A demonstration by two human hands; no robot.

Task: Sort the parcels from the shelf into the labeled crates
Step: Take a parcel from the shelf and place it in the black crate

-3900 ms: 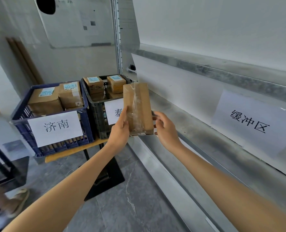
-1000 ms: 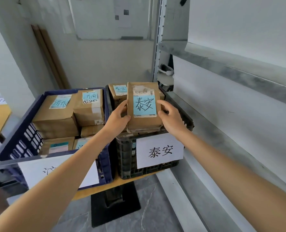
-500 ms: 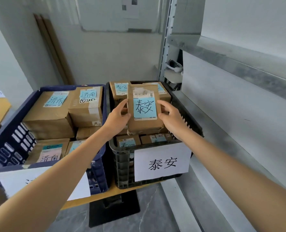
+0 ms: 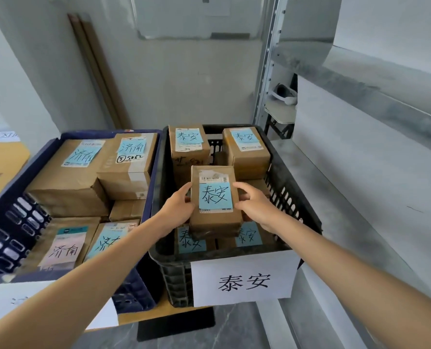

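The brown parcel [image 4: 215, 197] has a blue label that reads 泰安. It sits right between the two hands, over the middle of the black crate [image 4: 293, 197]. The left hand [image 4: 178, 207] grips its left side and the right hand [image 4: 253, 205] grips its right side. The fingers [image 4: 184, 190] of the left hand curl round the left edge, with the thumb on top beside the label. The fingers [image 4: 243, 187] of the right hand curl round the right edge the same way, so both hands are clamped on the parcel. I cannot tell if it touches the boxes under it. Just below the fingers lie two low boxes [image 4: 191, 241] with blue labels. Past the fingers, at the far end of the crate, stand two far boxes [image 4: 246, 149]. Under the wrists a white sign [image 4: 244, 280] on the crate front reads 泰安. Left of the left hand stands the blue crate [image 4: 154, 172], full of boxes marked 济南. Right of the right hand runs the grey shelf [image 4: 360, 222].
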